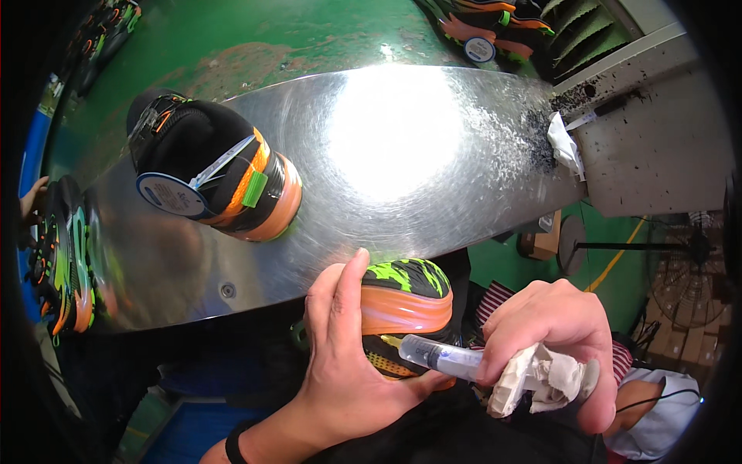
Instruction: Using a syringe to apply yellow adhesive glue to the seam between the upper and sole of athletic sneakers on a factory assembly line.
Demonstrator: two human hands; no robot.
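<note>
My left hand (352,375) grips a black shoe (410,309) with green patches and a shiny orange sole, just off the table's near edge. Between the fingers of my right hand (553,309) is a clear syringe (444,356) with a yellowish tip. That tip points at the shoe near the edge of its sole; whether it touches I cannot tell. A crumpled whitish wad (541,379) sits around the syringe's rear end, against my right fingers. Another black and orange shoe (259,193) stands on the table, with a round paper tag (170,193) and green tape on it.
The metal table (348,220) reflects a bright glare. At its right end lie a white tissue (564,143) and a dark-handled blade (607,108). More shoes stand at the left (73,255) and far right (495,31). Another person's hand (32,197) shows at far left. A fan (696,247) stands right.
</note>
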